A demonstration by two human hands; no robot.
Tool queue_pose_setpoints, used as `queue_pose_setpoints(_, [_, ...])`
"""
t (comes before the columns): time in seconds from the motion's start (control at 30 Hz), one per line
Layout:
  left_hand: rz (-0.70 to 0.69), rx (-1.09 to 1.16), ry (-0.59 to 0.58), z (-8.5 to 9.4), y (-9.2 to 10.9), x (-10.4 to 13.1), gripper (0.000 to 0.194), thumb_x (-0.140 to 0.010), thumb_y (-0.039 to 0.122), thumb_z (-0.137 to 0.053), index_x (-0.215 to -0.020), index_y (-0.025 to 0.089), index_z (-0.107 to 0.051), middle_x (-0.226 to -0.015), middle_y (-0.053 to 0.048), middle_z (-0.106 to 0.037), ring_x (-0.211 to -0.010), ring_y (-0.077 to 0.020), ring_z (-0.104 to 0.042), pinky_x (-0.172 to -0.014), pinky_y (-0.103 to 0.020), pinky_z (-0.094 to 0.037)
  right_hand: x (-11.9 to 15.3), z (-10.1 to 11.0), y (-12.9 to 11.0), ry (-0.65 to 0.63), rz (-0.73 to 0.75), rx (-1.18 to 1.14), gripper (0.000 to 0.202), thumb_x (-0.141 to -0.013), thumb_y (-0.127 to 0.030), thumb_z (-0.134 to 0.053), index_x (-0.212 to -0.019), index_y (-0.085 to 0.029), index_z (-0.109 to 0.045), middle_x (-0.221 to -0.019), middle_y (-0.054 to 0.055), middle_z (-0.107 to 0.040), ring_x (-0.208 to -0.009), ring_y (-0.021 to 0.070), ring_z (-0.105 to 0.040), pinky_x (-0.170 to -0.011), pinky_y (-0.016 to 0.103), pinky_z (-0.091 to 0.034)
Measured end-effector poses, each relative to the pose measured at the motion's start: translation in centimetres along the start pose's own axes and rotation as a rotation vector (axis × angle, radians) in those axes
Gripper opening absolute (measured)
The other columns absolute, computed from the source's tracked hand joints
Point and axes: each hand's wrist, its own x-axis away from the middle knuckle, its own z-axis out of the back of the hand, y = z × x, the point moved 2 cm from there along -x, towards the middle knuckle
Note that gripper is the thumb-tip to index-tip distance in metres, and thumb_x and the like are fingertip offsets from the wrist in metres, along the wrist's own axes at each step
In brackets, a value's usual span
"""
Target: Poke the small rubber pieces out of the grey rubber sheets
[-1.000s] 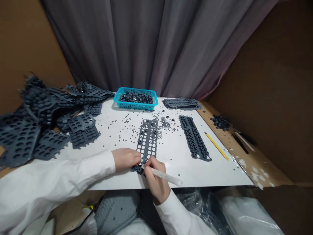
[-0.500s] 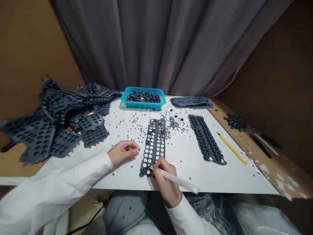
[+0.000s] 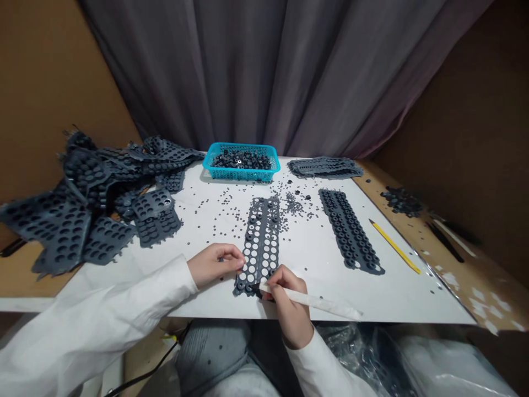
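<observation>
A dark perforated rubber strip lies lengthwise before me, with dark round pieces in some of its holes and white showing through the others. My right hand grips a white-wrapped tool, whose dark tip touches the strip's near end. Beside the strip's left edge, my left hand has its fingers pinched together; what they hold, if anything, is too small to make out. A second strip, with dark round pieces along its rows, lies to the right.
A blue basket of small dark parts stands at the back. Dark perforated sheets are heaped left. Stacked strips, a yellow pencil and a pile of dark bits are right. Tiny dark discs litter the white tabletop.
My left hand has moved right, to the strip's edge. My right hand has shifted slightly right, and the white-wrapped tool lies at a flatter angle. The view has shifted slightly.
</observation>
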Motion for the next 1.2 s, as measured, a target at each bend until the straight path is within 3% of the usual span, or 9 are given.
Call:
queue_pose_setpoints(0.13, [-0.223, -0.524, 0.022, -0.4, 1.2, 0.8, 0.019, -0.072, 0.029, -0.065, -0.082, 0.013, -0.066, -0.064, 0.0, -0.059, -0.053, -0.0075, -0.04, -0.052, -0.02, -0.031, 0.0, -0.1, -0.2, 0.009, 0.007, 0.012, 0.017, -0.078, -0.018, -0.049, -0.061, -0.019, -0.047, -0.052, -0.004, -0.053, -0.05, 0.012, -0.05, -0.05, 0.022, -0.037])
queue_pose_setpoints(0.3, [-0.317, -0.602, 0.058, -1.3, 1.8, 0.7, 0.019, -0.067, 0.02, -0.068, -0.084, 0.014, -0.064, -0.075, -0.001, -0.062, -0.059, -0.0086, -0.046, -0.053, -0.019, -0.034, 0.2, 0.0, -0.4, 0.213, 0.033, 0.024, 0.013, -0.087, -0.028, -0.048, -0.092, -0.019, -0.056, -0.085, 0.005, -0.068, -0.074, 0.0169, -0.063, -0.066, 0.027, -0.047])
queue_pose_setpoints(0.37, [-0.29, -0.546, 0.075, -1.4, 1.7, 0.5, 0.025, -0.064, 0.019, -0.07, -0.088, 0.015, -0.062, -0.075, 0.001, -0.063, -0.054, -0.0069, -0.042, -0.051, -0.019, -0.032, 0.2, -0.2, -0.7, 0.195, 0.07, 0.04, 0.019, -0.09, -0.029, -0.043, -0.102, -0.02, -0.054, -0.102, 0.008, -0.068, -0.088, 0.0187, -0.064, -0.074, 0.029, -0.049])
queue_pose_setpoints(0.47, [-0.194, -0.314, 0.068, -1.4, 1.2, 0.3, 0.04, -0.063, 0.021, -0.072, -0.099, 0.016, -0.056, -0.076, 0.002, -0.063, -0.048, -0.0046, -0.035, -0.049, -0.019, -0.03, 0.0, -0.7, -1.7, 0.047, 0.124, 0.108, 0.006, -0.088, -0.026, -0.047, -0.085, -0.022, -0.05, -0.102, 0.008, -0.069, -0.091, 0.02, -0.065, -0.076, 0.03, -0.05])
queue_pose_setpoints(0.63, [-0.03, 0.226, -0.178, -1.9, 0.7, -0.4, 0.054, -0.064, 0.04, -0.074, -0.104, 0.014, -0.048, -0.082, -0.006, -0.065, -0.068, -0.0133, -0.057, -0.062, -0.024, -0.038, -1.0, -0.5, -4.4, -0.183, 0.259, 0.151, 0.029, -0.077, -0.017, -0.06, -0.076, -0.025, -0.032, -0.109, 0.011, -0.067, -0.094, 0.0206, -0.064, -0.078, 0.032, -0.05])
queue_pose_setpoints(0.77, [-0.024, 0.283, -0.208, -2.3, 1.1, -1.1, 0.067, -0.061, 0.053, -0.073, -0.108, 0.013, -0.046, -0.074, -0.003, -0.062, -0.046, -0.0045, -0.04, -0.044, -0.018, -0.021, -2.2, 0.3, -6.0, -0.206, 0.248, 0.152, 0.03, -0.076, -0.014, -0.058, -0.077, -0.025, -0.03, -0.097, 0.008, -0.07, -0.086, 0.0185, -0.065, -0.075, 0.031, -0.049])
queue_pose_setpoints(0.87, [-0.082, 0.14, -0.152, -2.3, 1.6, -1.2, 0.058, -0.072, 0.057, -0.06, -0.108, 0.013, -0.048, -0.065, 0.0, -0.058, -0.045, -0.0059, -0.038, -0.045, -0.019, -0.024, -3.3, 1.1, -6.2, -0.182, 0.248, 0.146, 0.031, -0.075, -0.012, -0.059, -0.077, -0.024, -0.03, -0.087, 0.004, -0.07, -0.076, 0.0166, -0.064, -0.072, 0.029, -0.048])
queue_pose_setpoints(1.0, [-0.223, -0.347, 0.025, -1.7, 1.7, -0.2, 0.031, -0.075, 0.037, -0.06, -0.099, 0.016, -0.055, -0.081, -0.004, -0.063, -0.068, -0.0145, -0.053, -0.06, -0.024, -0.038, -5.7, 3.4, -5.5, -0.137, 0.206, 0.181, 0.032, -0.071, -0.011, -0.06, -0.077, -0.024, -0.031, -0.084, 0.003, -0.069, -0.073, 0.0166, -0.06, -0.071, 0.031, -0.046])
queue_pose_setpoints(1.2, [-0.415, -0.792, -0.046, -1.3, 0.1, 1.8, 0.02, -0.072, 0.015, -0.055, -0.091, 0.019, -0.061, -0.089, -0.004, -0.06, -0.078, -0.0166, -0.057, -0.07, -0.025, -0.044, -7.5, 5.3, -3.5, -0.136, 0.095, 0.187, 0.034, -0.069, -0.012, -0.061, -0.076, -0.024, -0.029, -0.086, 0.003, -0.067, -0.077, 0.0179, -0.06, -0.073, 0.033, -0.046])
